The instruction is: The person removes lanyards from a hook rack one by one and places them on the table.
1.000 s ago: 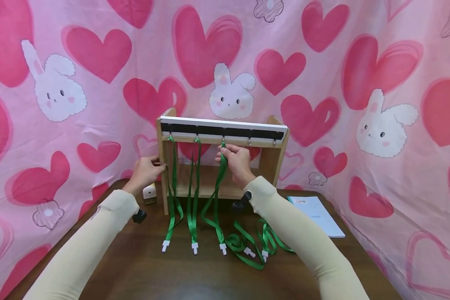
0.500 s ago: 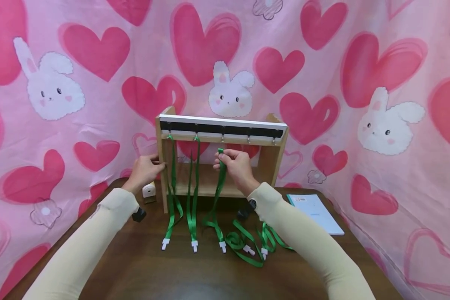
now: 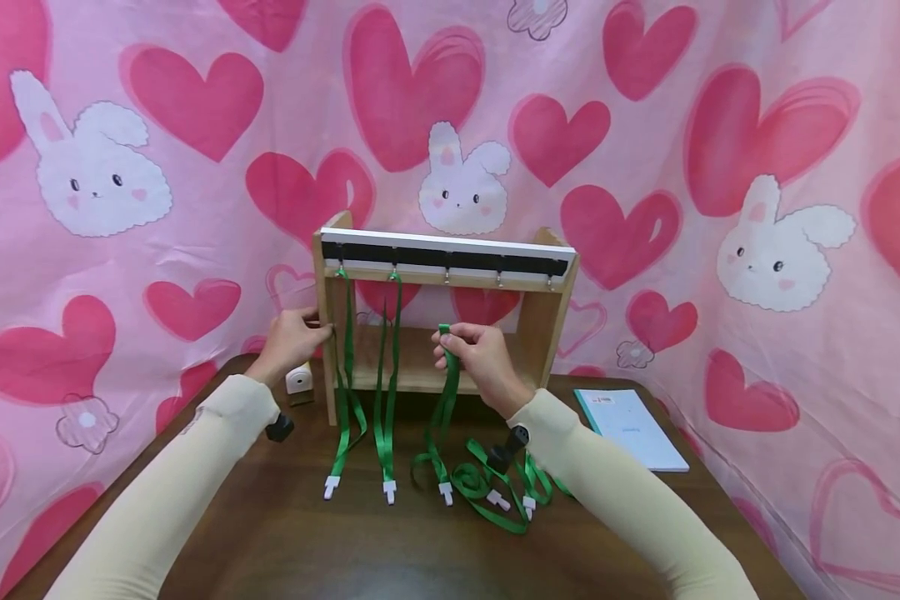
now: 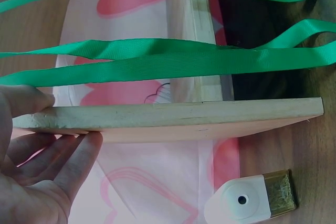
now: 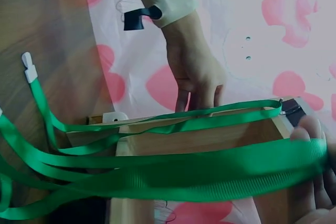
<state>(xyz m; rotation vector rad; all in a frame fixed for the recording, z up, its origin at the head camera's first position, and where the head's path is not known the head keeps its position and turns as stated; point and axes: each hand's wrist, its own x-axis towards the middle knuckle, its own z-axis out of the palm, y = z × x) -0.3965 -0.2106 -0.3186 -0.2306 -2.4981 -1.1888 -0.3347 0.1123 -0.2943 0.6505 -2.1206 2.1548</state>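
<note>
A wooden rack [image 3: 558,325] stands on the table, with a row of small metal hooks along its white-and-black front rail [image 3: 450,255]. My left hand [image 3: 292,337] grips its left side panel [image 4: 173,116], thumb on the front edge and fingers on the outer face. My right hand [image 3: 487,358] pinches a green lanyard [image 3: 451,375] near its top loop, below and apart from the middle hook [image 3: 447,277]. The lanyard's white clip [image 3: 446,493] lies on the table. Two more lanyards, one left [image 3: 348,342] and one beside it [image 3: 396,342], hang from the two leftmost hooks.
More green lanyards [image 3: 487,512] lie loosely coiled on the table [image 3: 330,550], partly under my right wrist. A white notebook [image 3: 633,429] lies at the right. Beside the rack's left panel stands a small white-capped object [image 3: 298,380]. A heart-and-rabbit cloth [image 3: 217,208] hangs behind.
The held lanyard's loop has come off the middle hook. My right hand has moved down and slightly right with it, and its straps now sag. My left hand stays on the panel.
</note>
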